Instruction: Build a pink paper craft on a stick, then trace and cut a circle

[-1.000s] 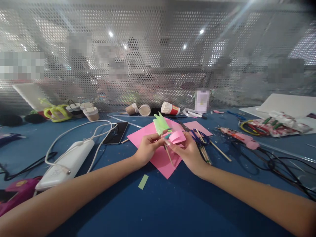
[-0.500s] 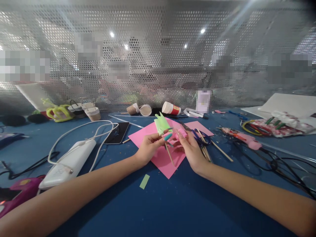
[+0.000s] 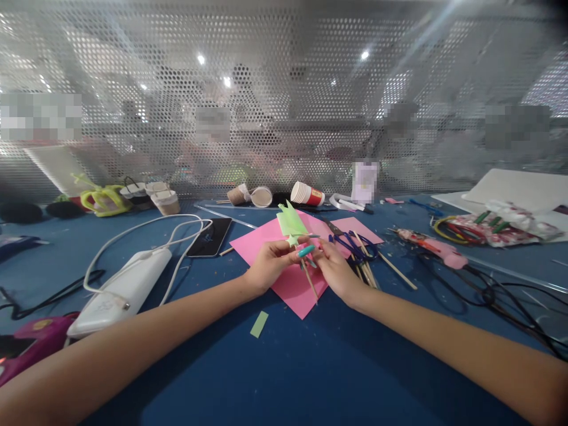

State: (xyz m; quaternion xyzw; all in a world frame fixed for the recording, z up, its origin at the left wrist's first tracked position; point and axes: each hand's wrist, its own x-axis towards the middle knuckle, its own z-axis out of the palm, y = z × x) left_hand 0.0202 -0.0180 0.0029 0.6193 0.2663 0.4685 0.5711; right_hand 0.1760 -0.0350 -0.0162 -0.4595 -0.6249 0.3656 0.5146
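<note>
My left hand [image 3: 270, 263] is closed with thumb and finger pinching a thin wooden stick [image 3: 310, 285], which slants down to the right. A small pale green star-shaped piece [image 3: 291, 240] shows at the stick's upper end. Close beside it, my right hand [image 3: 341, 269] is closed on a bit of pink paper [image 3: 316, 253], partly hidden by the fingers of both hands. Both hands are over a large pink paper sheet [image 3: 299, 302]. Light green cut paper [image 3: 290, 220] lies on the sheet just beyond the fingertips.
Blue-handled scissors [image 3: 368, 249] and several wooden sticks [image 3: 402, 274] lie to the right, with a pink glue gun [image 3: 446, 255] farther out. On the left are a phone [image 3: 210, 238] and a white power bank [image 3: 122, 290] with its cable. Paper cups [image 3: 306, 194] lie along the mesh partition.
My right hand has turned and moved slightly left and down, its fingers closer to my left hand. The pink paper is now more covered, and the green star-shaped piece shows more clearly.
</note>
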